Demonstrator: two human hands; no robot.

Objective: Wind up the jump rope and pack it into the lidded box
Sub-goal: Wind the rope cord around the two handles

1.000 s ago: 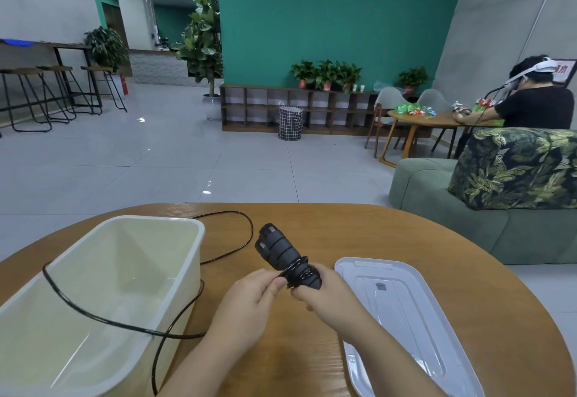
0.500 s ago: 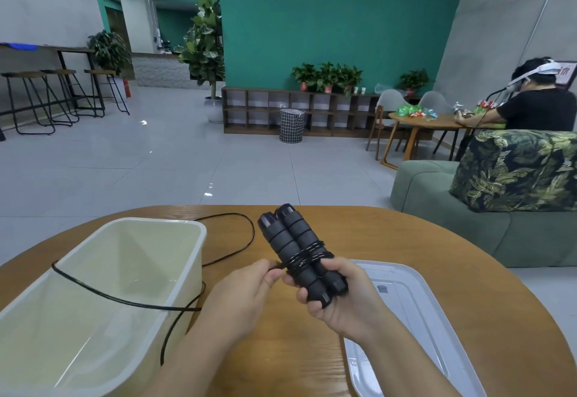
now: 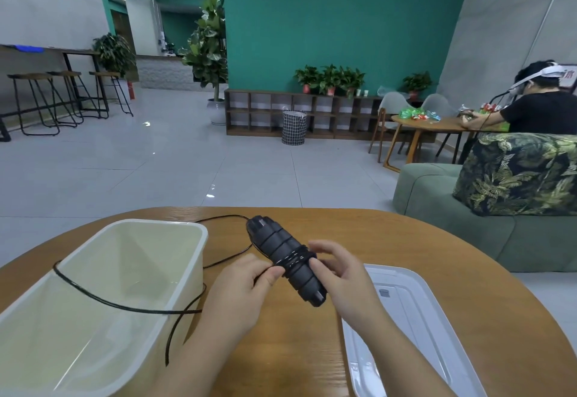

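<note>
While left hand (image 3: 240, 287) pinches the cord (image 3: 125, 306), right hand (image 3: 340, 274) grips handles (image 3: 285, 256) above table (image 3: 406, 240) | handles now tilted flatter than before | cord still draped over box (image 3: 175, 299).

Running off the bottom and left edges: cream plastic open box (image 3: 187, 271). Clear plastic lid (image 3: 415, 318) being cropped at the bottom edge. Thin black rope (image 3: 125, 306) disappearing behind the box wall. Black foam handles (image 3: 281, 249) being partly covered by right-hand fingers (image 3: 327, 271).
</note>
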